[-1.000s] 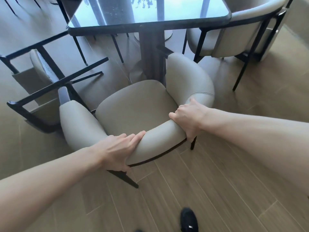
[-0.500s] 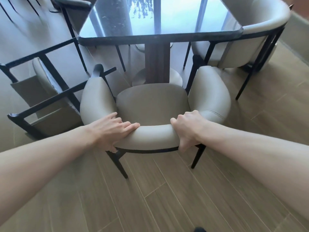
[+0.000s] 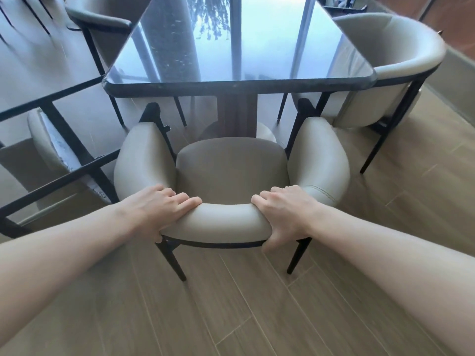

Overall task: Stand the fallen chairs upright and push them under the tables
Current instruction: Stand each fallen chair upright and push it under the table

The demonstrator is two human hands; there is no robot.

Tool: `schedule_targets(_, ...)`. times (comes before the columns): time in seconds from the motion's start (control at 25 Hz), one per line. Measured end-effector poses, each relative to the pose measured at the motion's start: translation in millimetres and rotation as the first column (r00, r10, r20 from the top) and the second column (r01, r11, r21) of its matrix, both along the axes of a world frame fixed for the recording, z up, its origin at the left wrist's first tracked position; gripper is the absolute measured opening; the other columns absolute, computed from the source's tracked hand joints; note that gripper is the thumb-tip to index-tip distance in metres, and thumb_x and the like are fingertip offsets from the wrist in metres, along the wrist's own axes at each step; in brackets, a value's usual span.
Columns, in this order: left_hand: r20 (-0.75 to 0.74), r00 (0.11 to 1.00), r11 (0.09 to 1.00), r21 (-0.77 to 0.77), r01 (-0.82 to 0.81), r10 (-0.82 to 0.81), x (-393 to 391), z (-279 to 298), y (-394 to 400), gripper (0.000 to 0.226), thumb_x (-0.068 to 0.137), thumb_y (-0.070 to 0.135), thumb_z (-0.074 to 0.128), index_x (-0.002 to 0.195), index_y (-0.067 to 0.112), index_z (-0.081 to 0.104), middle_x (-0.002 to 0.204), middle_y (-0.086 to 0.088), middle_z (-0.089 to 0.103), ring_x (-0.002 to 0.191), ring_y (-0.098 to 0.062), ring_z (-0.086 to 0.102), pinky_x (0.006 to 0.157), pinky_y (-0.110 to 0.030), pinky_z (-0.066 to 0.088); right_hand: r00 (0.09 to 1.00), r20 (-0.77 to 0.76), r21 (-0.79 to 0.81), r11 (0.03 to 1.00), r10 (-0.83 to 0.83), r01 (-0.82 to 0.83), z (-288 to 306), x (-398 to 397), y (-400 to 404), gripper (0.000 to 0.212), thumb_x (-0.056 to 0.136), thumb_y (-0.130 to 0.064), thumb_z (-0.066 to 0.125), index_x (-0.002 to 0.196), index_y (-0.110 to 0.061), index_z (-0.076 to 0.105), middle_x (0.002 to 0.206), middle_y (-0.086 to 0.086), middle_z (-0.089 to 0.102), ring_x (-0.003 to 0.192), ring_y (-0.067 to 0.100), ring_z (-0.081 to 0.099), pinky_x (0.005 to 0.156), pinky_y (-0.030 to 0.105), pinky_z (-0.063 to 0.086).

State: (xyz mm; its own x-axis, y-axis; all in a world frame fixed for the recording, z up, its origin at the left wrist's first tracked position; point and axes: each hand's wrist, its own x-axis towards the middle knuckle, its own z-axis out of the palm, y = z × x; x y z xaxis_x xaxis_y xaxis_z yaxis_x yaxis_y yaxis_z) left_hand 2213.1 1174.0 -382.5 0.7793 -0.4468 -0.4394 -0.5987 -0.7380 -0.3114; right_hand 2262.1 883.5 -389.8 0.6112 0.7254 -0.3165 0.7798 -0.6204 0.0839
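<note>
A beige padded chair (image 3: pixel 231 170) with black legs stands upright, facing the dark glossy table (image 3: pixel 239 80). Its front edge sits just short of the table's near edge and central pedestal. My left hand (image 3: pixel 162 209) grips the left part of the curved backrest. My right hand (image 3: pixel 285 214) grips the right part, fingers over the top and thumb underneath. At the left a second chair (image 3: pixel 56 155) lies on its side on the floor, its black frame and legs sticking out.
Another upright beige chair (image 3: pixel 380 73) stands tucked at the table's right side, and one (image 3: pixel 102 19) at the far left corner. The floor is wood-look planks. A low wall runs along the right edge.
The held chair has swung from a tilted, turned pose to upright and square to the table, and has moved nearer to it. Both hands kept their grip on the backrest.
</note>
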Motion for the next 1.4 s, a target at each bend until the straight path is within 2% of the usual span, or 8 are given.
schedule_targets(0.12, -0.001, 0.996, 0.982, -0.166, -0.085, 0.086, 2.3, -17.7, -21.7, 0.111, 0.068, 0.053, 0.076, 0.153, 0.026, 0.009, 0.146, 0.006, 0.040, 0.128, -0.018, 0.048, 0.106, -0.033, 0.038, 0.999, -0.051, 0.037, 0.999, 0.011, -0.009, -8.9, 9.9, -24.6, 0.099, 0.064, -0.070, 0.070, 0.143, -0.023, 0.032, 0.134, -0.004, 0.047, 0.118, 0.023, 0.051, 0.105, 0.052, 0.039)
schedule_targets(0.2, -0.066, 0.993, 0.959, -0.259, -0.111, 0.097, 6.5, -28.7, -34.0, 0.116, 0.065, 0.058, 0.076, 0.152, 0.029, 0.006, 0.149, 0.006, 0.038, 0.131, -0.019, 0.047, 0.107, -0.037, 0.038, 0.996, -0.085, 0.002, 1.000, 0.013, -0.013, -10.4, 20.6, -37.6, 0.107, 0.065, -0.069, 0.069, 0.150, -0.024, 0.022, 0.143, -0.005, 0.042, 0.128, 0.022, 0.046, 0.112, 0.057, 0.031)
schedule_targets(0.32, -0.206, 0.971, 0.936, -0.301, -0.181, 0.121, 21.6, -30.8, -33.5, 0.121, 0.060, 0.069, 0.076, 0.148, 0.036, 0.000, 0.133, 0.007, 0.050, 0.110, -0.023, 0.060, 0.092, -0.042, 0.051, 0.992, -0.105, -0.042, 0.996, 0.071, -0.076, -7.8, 34.9, -35.3, 0.099, 0.064, -0.072, 0.068, 0.142, -0.023, 0.031, 0.124, -0.004, 0.053, 0.109, 0.024, 0.055, 0.097, 0.047, 0.043)
schedule_targets(0.44, -0.165, 0.983, 0.948, -0.292, -0.123, 0.076, 24.4, -30.3, -33.6, 0.117, 0.057, 0.076, 0.070, 0.147, 0.035, 0.007, 0.115, 0.008, 0.055, 0.093, -0.025, 0.064, 0.078, -0.043, 0.055, 0.990, -0.079, -0.107, 0.986, 0.117, -0.125, -5.4, 36.7, -34.4, 0.095, 0.063, -0.073, 0.069, 0.136, -0.020, 0.036, 0.114, -0.003, 0.054, 0.100, 0.024, 0.056, 0.086, 0.042, 0.047)
schedule_targets(0.56, -0.133, 0.989, 0.945, -0.311, -0.101, 0.062, 38.0, -26.3, -40.4, 0.107, 0.056, 0.074, 0.065, 0.144, 0.035, 0.016, 0.105, 0.009, 0.055, 0.086, -0.024, 0.065, 0.071, -0.042, 0.055, 0.993, -0.081, -0.099, 0.991, 0.087, -0.094, 3.1, 53.6, -39.7, 0.094, 0.064, -0.070, 0.070, 0.136, -0.021, 0.035, 0.113, -0.003, 0.053, 0.101, 0.023, 0.055, 0.086, 0.043, 0.049)
schedule_targets(0.72, -0.096, 0.994, 0.953, -0.291, -0.087, 0.061, 50.4, -28.0, -52.9, 0.102, 0.060, 0.067, 0.067, 0.143, 0.033, 0.019, 0.104, 0.008, 0.057, 0.087, -0.025, 0.066, 0.070, -0.042, 0.055, 0.996, -0.050, -0.168, 0.982, 0.078, -0.086, 2.3, 65.4, -43.8, 0.092, 0.065, -0.070, 0.071, 0.135, -0.023, 0.034, 0.115, -0.004, 0.053, 0.103, 0.022, 0.055, 0.087, 0.042, 0.049)
schedule_targets(1.08, -0.112, 0.991, 0.954, -0.282, -0.100, 0.071, 84.7, -20.2, -28.9, 0.106, 0.056, 0.072, 0.068, 0.143, 0.041, 0.016, 0.115, 0.013, 0.057, 0.097, -0.021, 0.062, 0.065, -0.034, 0.044, 0.998, -0.050, -0.128, 0.990, 0.050, -0.056, -2.2, 90.3, -24.9, 0.094, 0.061, -0.070, 0.074, 0.132, -0.023, 0.033, 0.111, -0.004, 0.054, 0.101, 0.023, 0.057, 0.083, 0.043, 0.051)
schedule_targets(1.4, -0.114, 0.991, 0.956, -0.273, -0.103, 0.074, 105.3, -18.0, -29.4, 0.107, 0.054, 0.071, 0.069, 0.142, 0.042, 0.016, 0.115, 0.012, 0.057, 0.096, -0.022, 0.063, 0.065, -0.035, 0.045, 0.998, -0.055, -0.131, 0.991, 0.032, -0.039, -0.4, 110.7, -22.4, 0.097, 0.058, -0.071, 0.075, 0.131, -0.024, 0.033, 0.111, -0.005, 0.054, 0.102, 0.023, 0.057, 0.084, 0.043, 0.052)
